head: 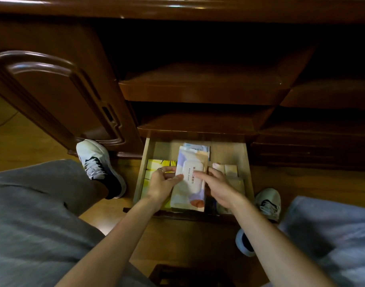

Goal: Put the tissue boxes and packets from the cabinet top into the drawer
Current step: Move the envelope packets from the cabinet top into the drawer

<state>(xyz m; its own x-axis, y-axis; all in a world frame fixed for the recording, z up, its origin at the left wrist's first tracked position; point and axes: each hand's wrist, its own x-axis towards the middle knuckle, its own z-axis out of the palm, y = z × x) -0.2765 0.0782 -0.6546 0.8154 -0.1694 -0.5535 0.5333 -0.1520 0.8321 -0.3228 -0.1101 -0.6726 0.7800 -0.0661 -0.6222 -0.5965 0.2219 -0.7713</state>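
Observation:
The light wooden drawer [244,162] stands pulled out low in the dark brown cabinet. A white wet-tissue packet [190,177] with pastel patches and a flip lid lies lengthwise in its middle. My left hand [164,184] grips the packet's left edge. My right hand [217,186] rests on its right edge, index finger stretched across the lid. A yellow tissue box [156,164] sits at the drawer's left, partly under my left hand. Small beige packets [229,169] lie at the right. Another packet [196,146] peeks out behind the white one.
Two open cabinet shelves [204,90] sit above the drawer. A carved cabinet door [53,90] stands at the left. My knees in grey trousers and white shoes [98,162] flank the drawer on the wooden floor. The cabinet top is out of view.

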